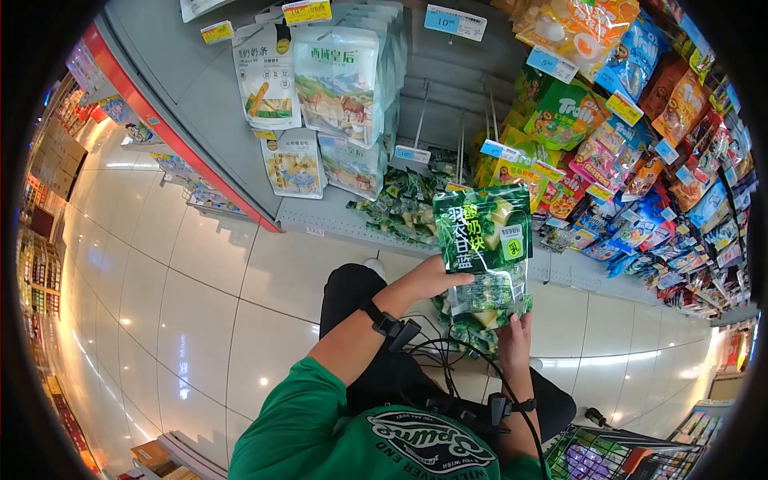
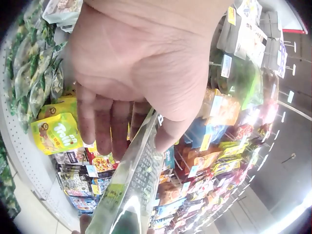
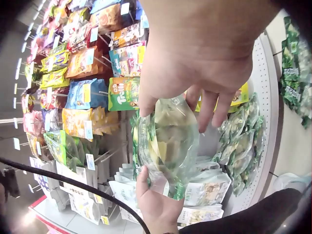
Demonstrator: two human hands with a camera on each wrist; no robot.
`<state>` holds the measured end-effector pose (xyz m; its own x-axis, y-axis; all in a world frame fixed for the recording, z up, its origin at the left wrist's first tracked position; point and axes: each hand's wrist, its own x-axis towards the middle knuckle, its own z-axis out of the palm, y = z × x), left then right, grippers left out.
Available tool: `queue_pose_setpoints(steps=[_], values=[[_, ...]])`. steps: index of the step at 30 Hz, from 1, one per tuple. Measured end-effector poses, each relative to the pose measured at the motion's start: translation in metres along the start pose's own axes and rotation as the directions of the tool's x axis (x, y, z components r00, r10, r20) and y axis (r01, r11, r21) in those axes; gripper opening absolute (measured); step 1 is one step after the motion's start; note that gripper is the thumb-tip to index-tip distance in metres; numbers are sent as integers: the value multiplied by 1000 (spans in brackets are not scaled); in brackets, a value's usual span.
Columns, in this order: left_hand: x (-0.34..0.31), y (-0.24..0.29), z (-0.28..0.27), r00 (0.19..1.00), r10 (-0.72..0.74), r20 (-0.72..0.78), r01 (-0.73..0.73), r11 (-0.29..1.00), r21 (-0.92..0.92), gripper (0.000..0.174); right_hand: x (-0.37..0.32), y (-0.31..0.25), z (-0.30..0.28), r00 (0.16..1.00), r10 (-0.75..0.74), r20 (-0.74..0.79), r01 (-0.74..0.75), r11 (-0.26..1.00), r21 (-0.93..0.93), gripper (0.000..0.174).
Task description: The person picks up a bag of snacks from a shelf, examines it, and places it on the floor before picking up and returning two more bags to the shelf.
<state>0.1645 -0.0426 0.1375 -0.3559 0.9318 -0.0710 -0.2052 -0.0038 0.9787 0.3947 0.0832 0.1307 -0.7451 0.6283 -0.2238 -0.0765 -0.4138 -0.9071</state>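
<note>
A green pouch with a clear lower window (image 1: 486, 256) is held upright over the lap. The left hand (image 1: 436, 278) grips its left edge, thumb across the front. The right hand (image 1: 516, 340) pinches the lower right corner. In the left wrist view the pouch (image 2: 129, 190) appears edge-on between the thumb and fingers of the left hand (image 2: 141, 68). In the right wrist view pale chunks show through the pouch (image 3: 168, 141); the right hand (image 3: 195, 68) is at its near end, the left hand (image 3: 158, 207) at the other. Similar green bags (image 1: 400, 204) lie on the bottom shelf.
White pouches (image 1: 336, 88) hang at the left, and colourful candy bags (image 1: 564, 116) hang on hooks at the right. A red-edged shelf end (image 1: 172, 128) stands at the left. A wire basket (image 1: 624, 456) is at the lower right. Black cables cross the lap.
</note>
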Motion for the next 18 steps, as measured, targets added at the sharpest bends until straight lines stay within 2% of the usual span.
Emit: queue_pose_setpoints(steps=[4,7,11,18], values=[[-3,11,5,999,41,-36,-42,998,-39,28,-5,-10,12,1000,-31,4,30,995,93,65],[-4,17,7,999,35,-37,-36,999,-18,25,-8,-14,14,999,-53,2,53,997,58,70],[-1,7,9,999,43,-25,-45,995,-85,23,-13,-17,10,999,-34,-30,35,999,35,71],[-1,8,12,995,86,-56,-92,987,-128,25,-15,-26,18,989,-145,-8,145,989,-16,73]])
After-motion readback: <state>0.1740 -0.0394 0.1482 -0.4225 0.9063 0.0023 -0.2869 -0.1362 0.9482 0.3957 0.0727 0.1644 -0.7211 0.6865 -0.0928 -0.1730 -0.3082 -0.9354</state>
